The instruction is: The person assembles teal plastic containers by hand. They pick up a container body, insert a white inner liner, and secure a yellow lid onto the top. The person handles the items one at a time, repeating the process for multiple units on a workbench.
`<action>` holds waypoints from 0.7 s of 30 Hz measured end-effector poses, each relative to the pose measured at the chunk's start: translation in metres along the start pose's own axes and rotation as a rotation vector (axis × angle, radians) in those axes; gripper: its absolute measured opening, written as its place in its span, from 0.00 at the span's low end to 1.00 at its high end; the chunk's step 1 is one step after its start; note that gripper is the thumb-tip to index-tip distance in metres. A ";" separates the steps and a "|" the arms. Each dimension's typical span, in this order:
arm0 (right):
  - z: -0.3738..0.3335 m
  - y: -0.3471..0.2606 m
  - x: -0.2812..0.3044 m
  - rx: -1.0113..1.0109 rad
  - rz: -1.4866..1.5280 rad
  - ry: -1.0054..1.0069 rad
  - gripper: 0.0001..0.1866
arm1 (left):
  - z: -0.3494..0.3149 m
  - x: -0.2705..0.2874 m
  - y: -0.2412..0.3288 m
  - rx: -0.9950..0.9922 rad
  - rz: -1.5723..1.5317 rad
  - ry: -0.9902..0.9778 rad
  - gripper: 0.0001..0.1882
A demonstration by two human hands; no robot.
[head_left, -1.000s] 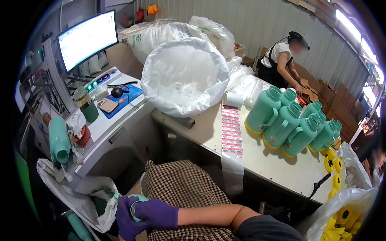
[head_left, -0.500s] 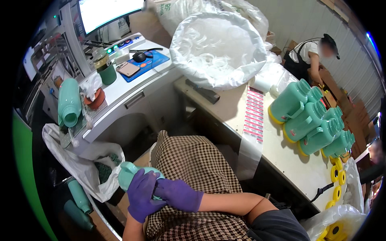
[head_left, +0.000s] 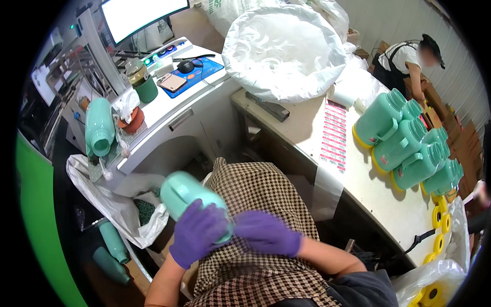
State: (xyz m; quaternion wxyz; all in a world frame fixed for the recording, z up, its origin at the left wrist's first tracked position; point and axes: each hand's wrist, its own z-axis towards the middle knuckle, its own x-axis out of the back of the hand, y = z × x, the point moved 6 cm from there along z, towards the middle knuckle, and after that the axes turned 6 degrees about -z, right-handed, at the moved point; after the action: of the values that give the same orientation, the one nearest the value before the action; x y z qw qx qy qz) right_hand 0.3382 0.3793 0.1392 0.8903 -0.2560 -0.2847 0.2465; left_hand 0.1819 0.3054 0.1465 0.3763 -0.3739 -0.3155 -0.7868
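Observation:
Over my lap, a mint-green plastic jug body with a handle lies tilted, slightly smeared by motion. My left hand, in a purple glove, is wrapped round it near its right-hand end. My right hand, gloved the same, lies just right of that end; its fingers are blurred, so whether they touch the jug or hold anything does not show. Beneath both hands a brown-and-black checked cloth covers my lap.
Several finished-looking green jugs with yellow bases stand on the right table, beside a pink-and-white label sheet and yellow rings. A white-lined tub holds clear strips. At left, a white sack hangs open. A co-worker bends over boxes.
The jug has risen and moved right, showing more of its body. My right hand has shifted right, away from my left, which stays on the jug. The whole view has shifted slightly.

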 end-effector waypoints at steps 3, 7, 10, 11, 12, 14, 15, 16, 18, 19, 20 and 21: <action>-0.054 0.018 0.129 -0.353 -0.745 0.150 0.09 | -0.003 -0.024 0.037 -0.375 0.069 -0.170 0.22; -0.152 0.087 0.253 -0.605 -0.845 0.492 0.15 | -0.038 -0.099 0.070 -0.773 0.113 -0.452 0.19; -0.177 0.132 0.259 -0.664 -1.005 0.228 0.12 | -0.037 -0.137 0.075 -0.784 0.124 -0.895 0.25; -0.183 0.139 0.262 -0.701 -1.010 0.234 0.12 | -0.033 -0.134 0.075 -0.823 0.182 -0.685 0.23; -0.182 0.142 0.264 -0.736 -1.012 0.235 0.11 | -0.028 -0.125 0.078 -0.849 0.237 -0.474 0.22; -0.183 0.145 0.264 -0.801 -0.967 0.260 0.11 | -0.023 -0.123 0.083 -0.772 0.168 -0.401 0.20; -0.179 0.145 0.265 -0.822 -0.923 0.283 0.10 | -0.015 -0.125 0.085 -0.658 0.048 -0.518 0.19; -0.178 0.145 0.265 -0.847 -0.880 0.307 0.10 | -0.008 -0.132 0.089 -0.616 0.004 -0.761 0.21; -0.182 0.151 0.274 -0.789 -0.874 0.317 0.08 | -0.009 -0.137 0.089 -0.604 -0.047 -0.966 0.25; -0.178 0.153 0.276 -0.791 -0.893 0.267 0.08 | -0.012 -0.137 0.088 -0.633 -0.052 -0.932 0.28; -0.174 0.156 0.278 -0.793 -0.913 0.217 0.08 | -0.016 -0.137 0.087 -0.663 -0.056 -0.897 0.30; -0.171 0.157 0.280 -0.795 -0.935 0.176 0.08 | -0.015 -0.132 0.085 -0.679 -0.071 -0.747 0.28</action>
State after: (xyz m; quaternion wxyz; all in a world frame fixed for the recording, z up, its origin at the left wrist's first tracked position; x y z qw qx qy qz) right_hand 0.6007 0.6068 0.0311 0.7609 -0.4356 -0.3621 -0.3165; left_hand 0.3052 0.2968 0.0477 0.0679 -0.7201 -0.1675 -0.6699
